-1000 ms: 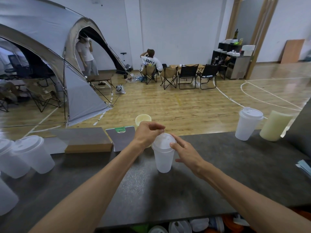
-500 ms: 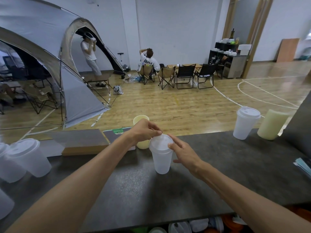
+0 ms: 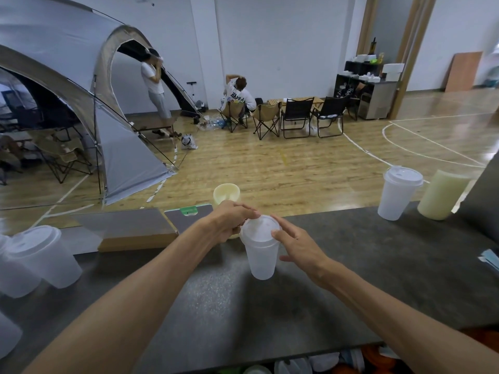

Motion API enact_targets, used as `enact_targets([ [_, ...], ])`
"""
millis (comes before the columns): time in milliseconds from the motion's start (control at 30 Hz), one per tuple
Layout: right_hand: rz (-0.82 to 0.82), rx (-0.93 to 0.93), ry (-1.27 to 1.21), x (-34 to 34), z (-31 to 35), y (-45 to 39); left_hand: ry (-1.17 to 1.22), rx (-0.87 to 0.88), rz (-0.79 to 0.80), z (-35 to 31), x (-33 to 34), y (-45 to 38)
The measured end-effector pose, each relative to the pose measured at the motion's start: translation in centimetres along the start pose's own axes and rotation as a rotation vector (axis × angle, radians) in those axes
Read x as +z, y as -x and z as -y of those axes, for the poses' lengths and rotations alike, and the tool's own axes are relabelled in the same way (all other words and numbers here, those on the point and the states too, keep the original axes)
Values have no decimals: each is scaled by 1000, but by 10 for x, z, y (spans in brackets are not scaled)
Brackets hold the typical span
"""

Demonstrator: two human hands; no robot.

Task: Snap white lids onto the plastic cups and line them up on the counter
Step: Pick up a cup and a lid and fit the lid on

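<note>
Since 0.5 s ago our right hand [image 3: 298,245] has slid a bit further over the lid [image 3: 260,229], thumb tip now on its near-right rim w/ the other fingers spread and mostly straight, pressing rather than gripping. Left hand [image 3: 229,222] sits at the far-left rim, fingers curled down onto the edge, pinching the lid there.

Between our two hands the cup [image 3: 263,259] stands upright on the counter [image 3: 351,265]. We judge it v. light and thin-walled, prob. empty, so it would flex or tip if squeezed mid-body. Best hold is at the stiff rim, pressing straight down around the lid edge. Smooth plastic, likely a bit slippery.

Looks: frosted, translucent, tapering toward the base; the lid is white, slightly domed, seemingly level. Whether it's fully snapped all round, can't tell.
</note>
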State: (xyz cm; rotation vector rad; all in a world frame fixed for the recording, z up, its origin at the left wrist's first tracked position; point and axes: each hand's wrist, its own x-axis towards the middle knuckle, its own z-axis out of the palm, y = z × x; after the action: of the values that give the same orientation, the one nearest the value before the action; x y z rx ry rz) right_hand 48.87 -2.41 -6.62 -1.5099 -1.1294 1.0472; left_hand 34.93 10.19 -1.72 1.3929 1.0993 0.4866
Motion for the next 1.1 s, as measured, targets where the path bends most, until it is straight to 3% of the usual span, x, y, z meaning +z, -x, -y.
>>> enact_targets([
  [200,-10,-8,-21,1,8,4,-19,93,-100,13,7,8],
  [300,-35,-28,13,4,12,9,110,133,-122,20,5,16],
  [367,-63,-50,31,5,13,12,111,203,-69,32,-3,24],
  [467,-162,-62,75,1,15,15,-78,285,95,50,-4,34],
  [533,-239,-68,113,-8,17,16,-161,303,123,53,7,27],
  [733,-393,-48,120,-103,20,9,-168,386,38,5,98,-17],
  [900,-507,24,219,-198,10,-3,-256,404,78,-45,188,-66],
  [1100,-589,55,240,-251,3,-25,-296,399,8,-68,248,-106],
])
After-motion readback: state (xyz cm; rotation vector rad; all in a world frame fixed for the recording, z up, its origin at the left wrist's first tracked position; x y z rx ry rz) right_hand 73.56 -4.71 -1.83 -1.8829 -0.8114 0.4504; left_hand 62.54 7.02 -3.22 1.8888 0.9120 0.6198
